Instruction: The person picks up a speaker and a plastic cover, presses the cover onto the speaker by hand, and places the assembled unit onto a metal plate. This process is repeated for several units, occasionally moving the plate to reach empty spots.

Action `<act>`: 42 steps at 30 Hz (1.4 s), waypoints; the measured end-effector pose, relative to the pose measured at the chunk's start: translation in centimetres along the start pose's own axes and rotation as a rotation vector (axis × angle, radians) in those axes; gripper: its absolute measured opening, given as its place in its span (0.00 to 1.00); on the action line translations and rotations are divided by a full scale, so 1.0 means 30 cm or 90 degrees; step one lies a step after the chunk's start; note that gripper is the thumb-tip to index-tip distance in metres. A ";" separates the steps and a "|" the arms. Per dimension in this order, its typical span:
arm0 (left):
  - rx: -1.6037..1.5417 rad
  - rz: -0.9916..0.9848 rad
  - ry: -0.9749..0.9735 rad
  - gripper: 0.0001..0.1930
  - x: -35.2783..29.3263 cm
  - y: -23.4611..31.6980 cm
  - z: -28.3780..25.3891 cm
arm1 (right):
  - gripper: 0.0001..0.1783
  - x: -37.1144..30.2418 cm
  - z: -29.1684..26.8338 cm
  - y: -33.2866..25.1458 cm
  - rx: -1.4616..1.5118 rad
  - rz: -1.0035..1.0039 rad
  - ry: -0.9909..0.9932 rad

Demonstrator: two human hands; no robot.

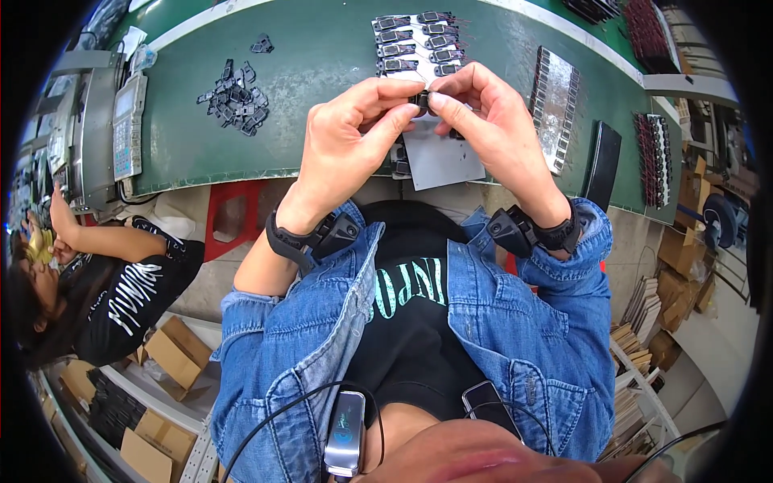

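My left hand point(350, 133) and my right hand point(499, 121) meet over the near part of the bench, both closed with fingertips pinched on a small black plastic part point(423, 100). Its finer details are hidden by my fingers. Beneath and beyond my hands lies a pale board point(443, 161). Toward its far end, small black modules point(396, 50) with thin dark wires sit in two columns. Farther left on the green bench is a loose heap of black plastic pieces point(237, 101), and a few more pieces point(262, 43) lie just behind it.
A long strip tray point(555, 105) of small parts and a black oblong case point(602, 161) lie to the right. Wired parts point(652, 161) line the bench's right end. At left stand a machine's keypad panel point(127, 129) and a co-worker point(121, 290). A red stool point(229, 213) is below the bench.
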State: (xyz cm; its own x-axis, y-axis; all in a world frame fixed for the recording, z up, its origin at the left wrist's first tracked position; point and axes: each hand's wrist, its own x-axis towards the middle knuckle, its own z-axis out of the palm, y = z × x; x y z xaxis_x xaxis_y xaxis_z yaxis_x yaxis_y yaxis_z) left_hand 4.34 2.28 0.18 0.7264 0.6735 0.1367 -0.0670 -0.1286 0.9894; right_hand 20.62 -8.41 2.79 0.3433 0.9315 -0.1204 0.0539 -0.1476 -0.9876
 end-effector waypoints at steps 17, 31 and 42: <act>-0.011 -0.005 -0.006 0.13 -0.011 -0.010 0.016 | 0.12 -0.010 -0.023 0.014 0.038 0.037 -0.021; -0.071 -0.044 -0.014 0.13 -0.026 0.025 0.024 | 0.12 -0.013 0.003 0.017 0.010 -0.065 -0.036; -0.094 -0.116 -0.073 0.08 -0.083 0.087 -0.001 | 0.13 -0.157 0.052 -0.031 -0.222 -0.215 0.063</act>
State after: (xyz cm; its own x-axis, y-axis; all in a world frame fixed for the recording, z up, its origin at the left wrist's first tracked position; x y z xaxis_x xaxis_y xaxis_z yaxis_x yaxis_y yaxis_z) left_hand 2.34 0.29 2.43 0.8080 0.5877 -0.0420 -0.0210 0.0999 0.9948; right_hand 17.48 -12.15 4.11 0.3386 0.9129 0.2280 0.4828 0.0394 -0.8749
